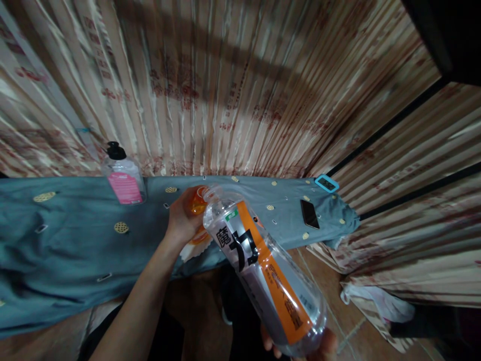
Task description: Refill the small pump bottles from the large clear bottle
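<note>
My right hand is closed around the base of a large clear plastic bottle with an orange and silver label. The bottle slants across the view, its neck at the upper left and its base at the lower right. My left hand is wrapped round an orange see-through bottle right at the clear bottle's neck. Whether the two mouths touch, I cannot tell. Most of the orange bottle is hidden by my hand and the clear bottle; a white scalloped edge shows below my fingers.
On the teal patterned cloth a pump bottle with a pink label stands at the left. A dark phone lies at the right, near a blue-framed digital clock. Pleated curtains hang behind and to the right. Tiled floor shows below.
</note>
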A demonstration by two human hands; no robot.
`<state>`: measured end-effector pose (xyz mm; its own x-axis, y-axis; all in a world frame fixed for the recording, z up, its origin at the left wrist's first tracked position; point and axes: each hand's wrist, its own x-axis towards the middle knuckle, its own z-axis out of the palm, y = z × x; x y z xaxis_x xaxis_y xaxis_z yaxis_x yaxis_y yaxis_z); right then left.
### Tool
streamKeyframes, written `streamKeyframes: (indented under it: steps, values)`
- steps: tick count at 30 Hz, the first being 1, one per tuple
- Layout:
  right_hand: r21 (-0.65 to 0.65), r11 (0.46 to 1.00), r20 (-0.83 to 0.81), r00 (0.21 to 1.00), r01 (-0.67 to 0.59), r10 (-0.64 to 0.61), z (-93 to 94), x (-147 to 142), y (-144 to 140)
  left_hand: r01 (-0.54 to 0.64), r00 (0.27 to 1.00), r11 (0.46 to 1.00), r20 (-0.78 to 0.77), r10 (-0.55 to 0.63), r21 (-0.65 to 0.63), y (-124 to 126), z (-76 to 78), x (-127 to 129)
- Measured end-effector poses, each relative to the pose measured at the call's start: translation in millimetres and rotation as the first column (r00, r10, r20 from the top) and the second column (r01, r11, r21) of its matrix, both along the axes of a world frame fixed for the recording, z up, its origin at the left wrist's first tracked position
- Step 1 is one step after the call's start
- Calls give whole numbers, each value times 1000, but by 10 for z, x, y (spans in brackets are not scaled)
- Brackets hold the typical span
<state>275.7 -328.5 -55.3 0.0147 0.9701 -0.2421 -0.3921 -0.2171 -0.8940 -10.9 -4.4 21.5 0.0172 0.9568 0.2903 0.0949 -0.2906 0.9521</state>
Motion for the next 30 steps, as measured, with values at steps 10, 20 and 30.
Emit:
streamKeyframes:
  steps: [10, 20, 30]
  values:
    - [-42, 999, -88, 996, -22, 18, 33, -13, 45, -10, 999, 1000, -48, 11, 22, -14, 49, -7]
    - [14, 999, -223, 973, -52, 54, 244, -157, 156, -15, 999, 1000, -29, 15, 7, 12, -26, -8]
    - [17, 999, -171, 984, -48, 50, -76, 59, 59, -7, 999, 1000, -41, 8, 30, -8, 17, 6]
